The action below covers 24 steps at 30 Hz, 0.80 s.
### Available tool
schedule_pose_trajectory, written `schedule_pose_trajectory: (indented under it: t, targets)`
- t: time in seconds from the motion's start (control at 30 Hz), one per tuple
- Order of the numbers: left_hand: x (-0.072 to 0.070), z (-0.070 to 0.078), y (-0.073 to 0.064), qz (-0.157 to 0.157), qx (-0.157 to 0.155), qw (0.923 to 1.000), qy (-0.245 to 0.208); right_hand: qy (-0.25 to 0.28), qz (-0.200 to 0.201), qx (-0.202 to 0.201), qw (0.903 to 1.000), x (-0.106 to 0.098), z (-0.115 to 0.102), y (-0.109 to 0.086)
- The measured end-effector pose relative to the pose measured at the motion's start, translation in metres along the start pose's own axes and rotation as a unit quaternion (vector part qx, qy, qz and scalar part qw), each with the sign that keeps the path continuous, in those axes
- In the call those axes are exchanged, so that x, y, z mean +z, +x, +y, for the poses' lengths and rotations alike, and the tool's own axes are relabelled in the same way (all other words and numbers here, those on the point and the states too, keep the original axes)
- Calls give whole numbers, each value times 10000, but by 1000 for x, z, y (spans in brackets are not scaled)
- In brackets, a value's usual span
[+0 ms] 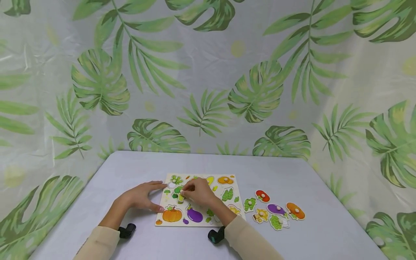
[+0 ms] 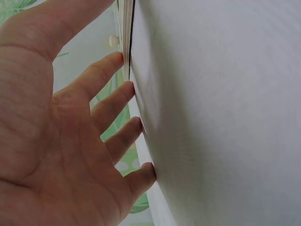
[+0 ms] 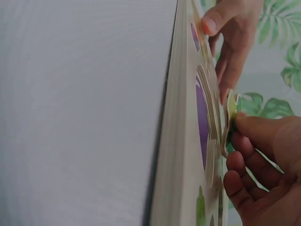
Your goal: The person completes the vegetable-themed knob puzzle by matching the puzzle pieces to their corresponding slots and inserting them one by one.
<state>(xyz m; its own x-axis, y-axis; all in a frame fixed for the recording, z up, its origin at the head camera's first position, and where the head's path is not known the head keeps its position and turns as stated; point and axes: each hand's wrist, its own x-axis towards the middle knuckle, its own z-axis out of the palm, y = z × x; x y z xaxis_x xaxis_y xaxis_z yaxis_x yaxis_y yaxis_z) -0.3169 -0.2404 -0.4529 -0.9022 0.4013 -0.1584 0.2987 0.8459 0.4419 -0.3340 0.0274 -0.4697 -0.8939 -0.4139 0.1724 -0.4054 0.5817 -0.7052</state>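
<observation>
A wooden knob puzzle board [image 1: 235, 187] printed with vegetables lies on the table. My right hand [image 1: 201, 193] pinches a broccoli piece [image 1: 180, 198] by its knob, over the left part of the board. In the right wrist view the broccoli piece [image 3: 230, 110] stands tilted at the board's surface, between thumb and fingers. My left hand [image 1: 139, 196] rests at the board's left edge with fingers spread, thumb by the pumpkin picture [image 1: 172, 215]. In the left wrist view its fingertips [image 2: 128, 89] touch the table and the board's side.
Loose knob pieces lie right of the board: a red tomato piece [image 1: 262, 196], a purple eggplant piece [image 1: 276, 209], an orange piece [image 1: 295, 211], a green leafy piece [image 1: 250, 204], a yellow piece [image 1: 261, 215] and a white-and-green piece [image 1: 278, 222]. A leaf-patterned curtain [image 1: 208, 72] hangs behind the table.
</observation>
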Motion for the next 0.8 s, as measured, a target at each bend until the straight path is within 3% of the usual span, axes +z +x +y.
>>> schedule_pose_trajectory:
  t: [0.8]
  targets:
    - [0,1,0,2,-34,10000,9,-374,-247,73,9990,11,-5,3]
